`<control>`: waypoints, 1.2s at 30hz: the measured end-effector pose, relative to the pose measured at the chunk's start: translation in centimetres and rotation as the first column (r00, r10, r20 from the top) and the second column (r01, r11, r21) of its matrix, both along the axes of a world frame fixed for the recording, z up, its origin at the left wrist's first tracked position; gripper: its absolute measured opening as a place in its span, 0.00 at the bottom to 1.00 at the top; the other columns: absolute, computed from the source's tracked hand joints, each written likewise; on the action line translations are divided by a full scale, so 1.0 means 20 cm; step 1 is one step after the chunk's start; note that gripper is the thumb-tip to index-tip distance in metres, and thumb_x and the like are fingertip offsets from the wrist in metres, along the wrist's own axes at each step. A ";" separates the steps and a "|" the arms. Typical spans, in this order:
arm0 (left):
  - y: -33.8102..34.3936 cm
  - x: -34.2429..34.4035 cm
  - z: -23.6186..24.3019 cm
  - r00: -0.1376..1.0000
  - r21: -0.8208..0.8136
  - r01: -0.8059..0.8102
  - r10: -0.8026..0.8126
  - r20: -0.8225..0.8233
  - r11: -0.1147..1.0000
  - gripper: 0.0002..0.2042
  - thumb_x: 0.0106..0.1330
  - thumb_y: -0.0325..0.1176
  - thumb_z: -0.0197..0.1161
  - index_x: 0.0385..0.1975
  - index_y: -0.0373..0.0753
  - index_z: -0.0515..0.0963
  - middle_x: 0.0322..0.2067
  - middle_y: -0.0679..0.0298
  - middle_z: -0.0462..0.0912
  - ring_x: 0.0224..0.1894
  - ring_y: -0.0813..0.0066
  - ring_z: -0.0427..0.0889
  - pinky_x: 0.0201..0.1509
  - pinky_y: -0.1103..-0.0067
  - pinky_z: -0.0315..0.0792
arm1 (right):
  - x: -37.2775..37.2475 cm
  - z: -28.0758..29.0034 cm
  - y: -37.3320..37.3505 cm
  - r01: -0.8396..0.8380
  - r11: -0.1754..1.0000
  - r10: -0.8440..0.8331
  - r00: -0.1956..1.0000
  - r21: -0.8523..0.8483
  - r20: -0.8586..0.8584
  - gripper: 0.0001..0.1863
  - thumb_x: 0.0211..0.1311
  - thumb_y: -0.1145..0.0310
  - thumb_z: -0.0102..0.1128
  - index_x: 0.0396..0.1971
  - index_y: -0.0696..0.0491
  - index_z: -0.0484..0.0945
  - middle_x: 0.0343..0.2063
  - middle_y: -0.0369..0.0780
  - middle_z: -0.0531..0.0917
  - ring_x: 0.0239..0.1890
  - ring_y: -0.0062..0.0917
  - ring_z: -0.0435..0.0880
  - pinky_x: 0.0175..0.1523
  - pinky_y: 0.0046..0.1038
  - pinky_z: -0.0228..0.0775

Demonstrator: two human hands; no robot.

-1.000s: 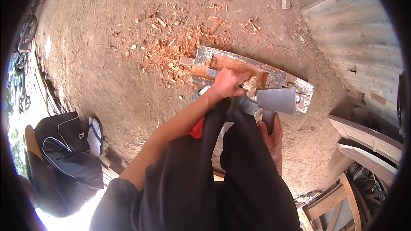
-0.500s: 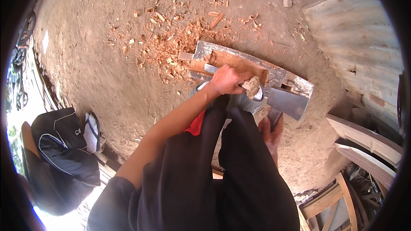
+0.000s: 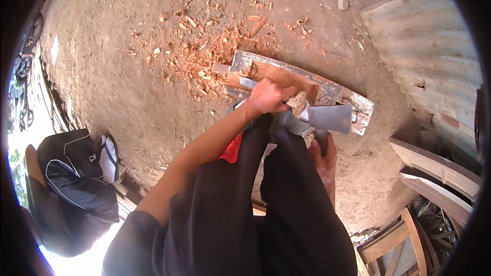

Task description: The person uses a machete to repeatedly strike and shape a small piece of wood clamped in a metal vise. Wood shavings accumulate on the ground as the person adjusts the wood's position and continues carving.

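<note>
Grey broad-bladed metal tool (image 3: 330,118) gripped in the right hand (image 3: 324,159), the left hand (image 3: 268,96) clenches a frayed wood-handled chisel (image 3: 297,104) over the paint-flaked wooden plank (image 3: 327,88), seemingly chiselling, steady aim needed next.

I see plank (image 3: 327,88) flaking white-grey, wood in its hollow (image 3: 284,74) reddish-brown. Flat-bladed tool (image 3: 330,118) plain dull grey, its handle (image 3: 320,140) dark brown. Chisel blade (image 3: 248,83) silver-grey, frayed butt (image 3: 296,104) pale straw. Shavings (image 3: 204,53) orange-brown, flecked cream. Ground (image 3: 123,71) dusty tan. Trousers (image 3: 307,199) plain black, cloth patch (image 3: 232,150) beside them bright red. Fabric at left (image 3: 82,189) black, piped white in thin lines. Corrugated sheet (image 3: 424,46) off-white, banded rust. Bicycle (image 3: 24,71) at rim perhaps black, though glare hinders me.
</note>
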State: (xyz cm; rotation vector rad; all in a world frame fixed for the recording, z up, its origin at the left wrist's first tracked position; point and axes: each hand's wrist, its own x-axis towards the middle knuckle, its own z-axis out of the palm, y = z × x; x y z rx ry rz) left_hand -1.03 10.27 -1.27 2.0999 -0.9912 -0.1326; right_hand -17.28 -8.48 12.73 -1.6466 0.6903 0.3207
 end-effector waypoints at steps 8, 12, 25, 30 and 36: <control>0.03 0.01 0.02 0.997 0.088 0.047 -0.042 -0.058 0.995 0.26 0.45 0.38 0.77 0.46 0.46 0.77 0.41 0.65 0.86 0.35 0.58 0.88 0.34 0.63 0.82 | 0.05 0.03 0.00 -0.084 0.995 0.081 0.996 -0.055 -0.048 0.15 0.75 0.68 0.57 0.56 0.58 0.73 0.26 0.39 0.80 0.24 0.20 0.79 0.29 0.24 0.70; 0.00 0.01 0.03 0.998 0.056 0.053 -0.051 -0.033 0.997 0.26 0.45 0.37 0.78 0.46 0.46 0.77 0.40 0.66 0.85 0.35 0.58 0.88 0.34 0.63 0.82 | -0.02 -0.18 -0.01 -0.091 0.922 0.197 0.947 -0.377 0.255 0.12 0.75 0.68 0.58 0.53 0.57 0.74 0.23 0.36 0.77 0.19 0.18 0.75 0.24 0.23 0.67; 0.07 0.01 0.01 1.000 0.105 0.013 -0.014 0.011 0.994 0.26 0.47 0.40 0.77 0.49 0.48 0.77 0.35 0.67 0.84 0.33 0.59 0.87 0.32 0.64 0.81 | 0.06 0.03 -0.03 0.001 0.976 0.047 0.975 0.219 -0.218 0.14 0.77 0.67 0.55 0.56 0.55 0.73 0.26 0.37 0.77 0.26 0.16 0.78 0.31 0.18 0.67; 0.02 0.02 0.05 1.000 0.122 0.003 0.000 -0.030 0.992 0.27 0.46 0.40 0.77 0.49 0.49 0.77 0.33 0.66 0.85 0.31 0.58 0.87 0.31 0.64 0.80 | -0.06 -0.24 0.00 -0.014 0.986 0.049 0.977 -0.169 0.205 0.12 0.77 0.67 0.55 0.55 0.55 0.72 0.21 0.34 0.74 0.15 0.16 0.71 0.20 0.21 0.64; 0.09 0.02 -0.04 1.000 0.105 -0.017 0.014 0.022 0.994 0.27 0.46 0.40 0.77 0.49 0.50 0.78 0.33 0.65 0.85 0.30 0.59 0.87 0.29 0.64 0.79 | 0.04 -0.01 -0.05 -0.052 0.991 0.062 0.995 0.123 -0.074 0.12 0.77 0.66 0.55 0.54 0.54 0.72 0.20 0.34 0.73 0.16 0.15 0.71 0.18 0.22 0.63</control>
